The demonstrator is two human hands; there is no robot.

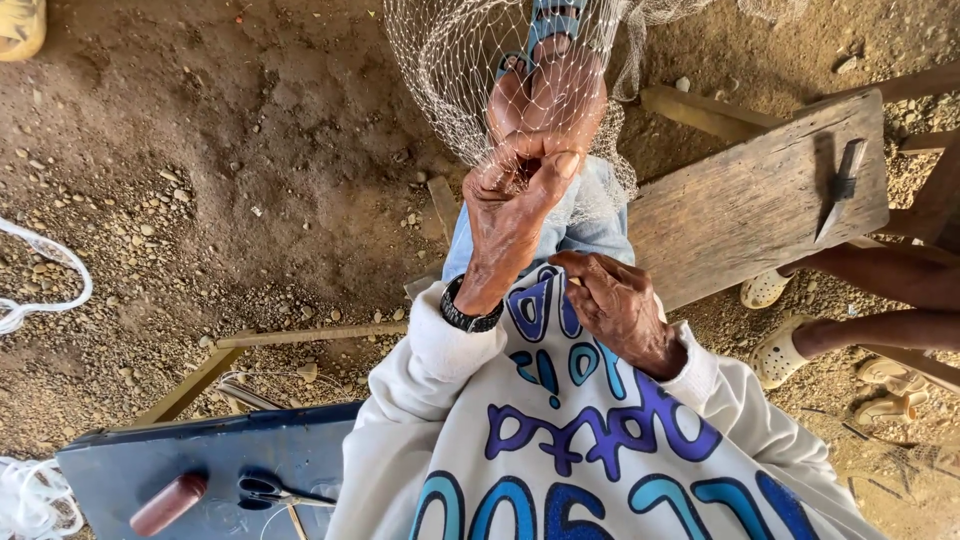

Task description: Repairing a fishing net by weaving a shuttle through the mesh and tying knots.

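- Your left hand (515, 195) is raised in front of you, fingers closed in a pinch on the fishing net (470, 70); the thumb presses the mesh against the bunched fingertips.
- The net is fine and pale. It stretches up and away from that pinch, spreads over your sandalled foot (545, 45), and drapes down onto the knee of your jeans (580, 225).
- Your right hand (615, 305) sits lower than the net, near your chest, just below the jeans knee. Its fingers are curled inward; I cannot tell whether they hold a strand or tool.
- A dark wristwatch (468, 315) sits on your left wrist, below the pinched net.
- A weathered wooden bench (740, 210) lies to the right of the net, with a knife (840, 190) stuck or resting on its far end.
- Beyond the bench, further from the net, another person's legs show, with pale clogs (775, 350) on the feet.
- Down and left of the net, a dark blue board (200, 460) carries black-handled scissors (275, 492) and a brown cylinder (168, 503) beside them.
- White rope (45, 280) curls on the dirt ground (220, 150) far to the left of the net, with more white cord heaped at the corner by the board.
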